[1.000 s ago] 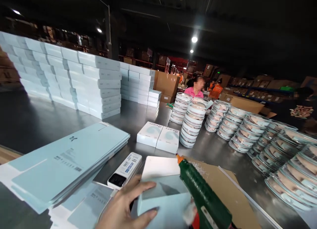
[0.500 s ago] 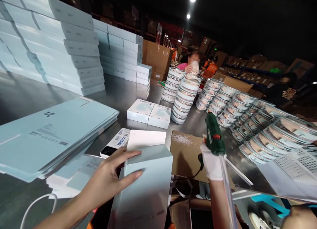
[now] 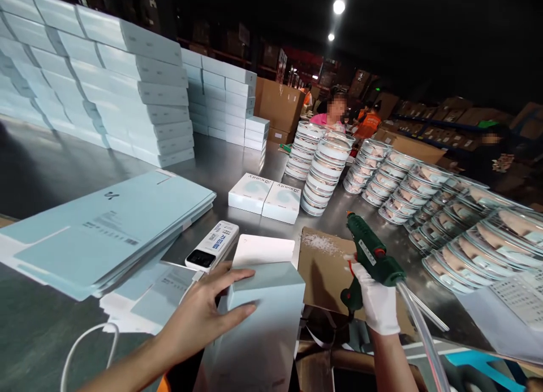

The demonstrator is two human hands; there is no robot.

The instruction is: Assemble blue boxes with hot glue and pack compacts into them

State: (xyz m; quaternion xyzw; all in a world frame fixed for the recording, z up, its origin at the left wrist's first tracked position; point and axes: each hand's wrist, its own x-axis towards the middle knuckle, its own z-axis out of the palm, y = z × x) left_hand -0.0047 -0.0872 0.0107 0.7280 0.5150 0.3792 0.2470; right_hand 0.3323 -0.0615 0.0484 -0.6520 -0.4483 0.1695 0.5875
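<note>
**Clerk:** Item one: your left hand (image 3: 199, 318), fingers (image 3: 235, 276) spread flat across the top of the pale blue box (image 3: 263, 324). Location?

**Checker:** At the near edge of the desk (image 3: 237, 166), standing up past it. You press down on it, likely to keep the flap steady.

**Clerk:** Item two: your right hand (image 3: 375, 301), white-gloved, fingers wrapped round the green glue gun (image 3: 369, 256).

**Checker:** The nozzle points away from you, over the cardboard sheet (image 3: 322, 273); that sheet, speckled with white crumbs, probably catches drips.

**Clerk:** Surrounding stock?

**Checker:** Flat blue sleeves (image 3: 110, 228) toward the left edge, a white scanner-like device (image 3: 212, 245) beside the box, two small white boxes (image 3: 265, 197) mid-desk, round lidded tins (image 3: 322, 171) stacked toward the right.
</note>
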